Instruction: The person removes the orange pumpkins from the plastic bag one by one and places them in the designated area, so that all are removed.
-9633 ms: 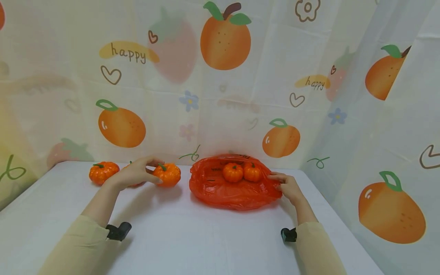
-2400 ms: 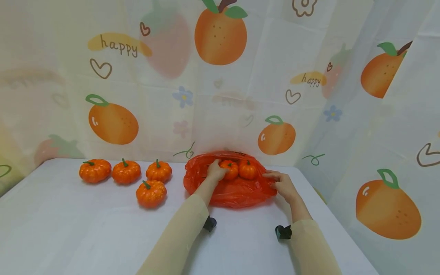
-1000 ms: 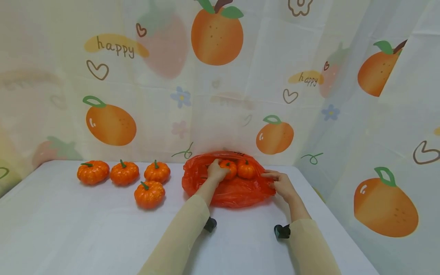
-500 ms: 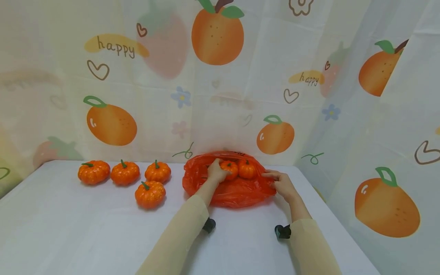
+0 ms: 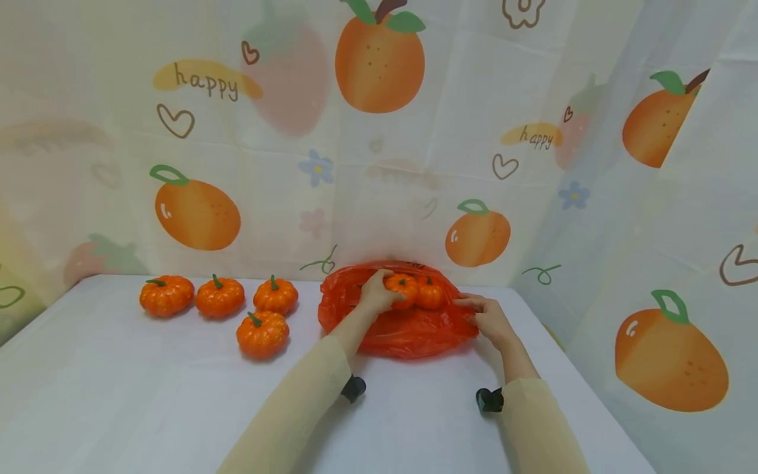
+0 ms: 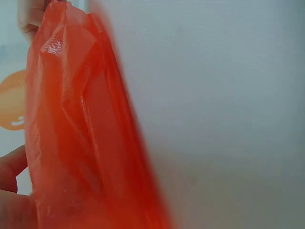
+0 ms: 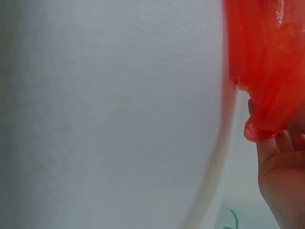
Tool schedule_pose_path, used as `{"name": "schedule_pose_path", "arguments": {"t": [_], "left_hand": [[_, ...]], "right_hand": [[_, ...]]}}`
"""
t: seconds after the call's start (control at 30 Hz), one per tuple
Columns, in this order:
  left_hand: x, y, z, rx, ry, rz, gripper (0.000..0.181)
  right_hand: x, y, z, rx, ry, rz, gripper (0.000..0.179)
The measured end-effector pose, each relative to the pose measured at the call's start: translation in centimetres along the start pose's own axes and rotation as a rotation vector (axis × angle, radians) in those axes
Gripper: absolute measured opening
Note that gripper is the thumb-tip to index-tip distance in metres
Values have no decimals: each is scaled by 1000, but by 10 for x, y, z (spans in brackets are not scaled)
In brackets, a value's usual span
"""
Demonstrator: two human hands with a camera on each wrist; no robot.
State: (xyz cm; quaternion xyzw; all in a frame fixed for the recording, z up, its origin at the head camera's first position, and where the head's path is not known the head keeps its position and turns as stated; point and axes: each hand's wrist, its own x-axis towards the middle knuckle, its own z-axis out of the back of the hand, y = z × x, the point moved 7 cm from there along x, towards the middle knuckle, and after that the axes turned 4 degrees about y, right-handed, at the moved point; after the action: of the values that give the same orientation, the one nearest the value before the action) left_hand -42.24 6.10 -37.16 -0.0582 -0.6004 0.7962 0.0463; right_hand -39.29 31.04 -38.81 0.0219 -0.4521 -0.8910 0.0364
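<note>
A red plastic bag point(image 5: 414, 336) lies on its side on the table, its mouth facing the front, with small orange pumpkins inside. My left hand point(image 5: 374, 293) reaches into the mouth and grips the left pumpkin point(image 5: 403, 287) from its left side. Another pumpkin point(image 5: 429, 294) sits close against it on the right. My right hand point(image 5: 488, 318) holds the bag's right edge, its fingers around the red film in the right wrist view. In the left wrist view the bag film point(image 6: 86, 124) hides most of my left hand point(image 6: 14, 181).
Left of the bag stand several more pumpkins: three in a back row, including a far left one point(image 5: 167, 295), a middle one point(image 5: 220, 297) and one nearer the bag point(image 5: 276, 297). A front pumpkin point(image 5: 263, 335) sits before them. A fruit-print curtain point(image 5: 266, 164) hangs behind the white table point(image 5: 148, 395).
Since 9.6 seconds ago my left hand has left the pumpkins at the left, now one more, and entered the bag. In the last half second it has risen slightly with the gripped pumpkin.
</note>
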Motion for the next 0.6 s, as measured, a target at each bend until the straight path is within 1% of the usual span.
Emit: {"name": "schedule_pose_path", "arguments": {"t": [0.23,0.37,0.6], "left_hand": [[-8,-10,-1,8,45,-14,60],[-12,-15,-1,-8,69,-31,59],[-18,-22,2,-23,115,-63,58]], "right_hand": [[-1,3,0,7,11,18,51],[0,4,-1,21,12,27,51],[-1,5,-1,19,10,18,52]]}}
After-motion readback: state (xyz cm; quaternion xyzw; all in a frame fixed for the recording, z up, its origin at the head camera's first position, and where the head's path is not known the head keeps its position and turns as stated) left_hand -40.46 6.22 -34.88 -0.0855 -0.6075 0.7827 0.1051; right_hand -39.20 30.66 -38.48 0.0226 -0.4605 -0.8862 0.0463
